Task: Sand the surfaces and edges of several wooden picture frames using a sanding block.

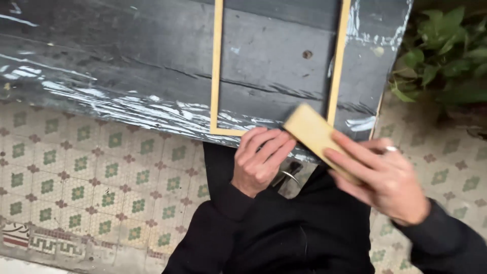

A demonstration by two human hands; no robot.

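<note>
- Left of the wooden frame (218, 76), a dark weathered board (101, 56) with streaks of clear film spans the top of the view, and patterned floor tiles (81, 177) lie below it.
- On the board the frame lies flat, a thin pale rectangle with its long rails running away from the person and its short near rail along the board's front edge.
- At the frame's near rail, the left hand (259, 160) curls over the board's edge, fingers bent and pressing down just beside the frame's near right corner; whether it pinches the rail itself I cannot tell.
- Right of that corner, the right hand (385, 177) grips a flat tan sanding block (317, 136), fingers wrapped over its near end.
- Its long axis slants up-left, the free end touching or just above the frame's right rail, so the right hand is the nearer one to that rail.
- Far right of the frame, green leaves (446, 56) show.
</note>
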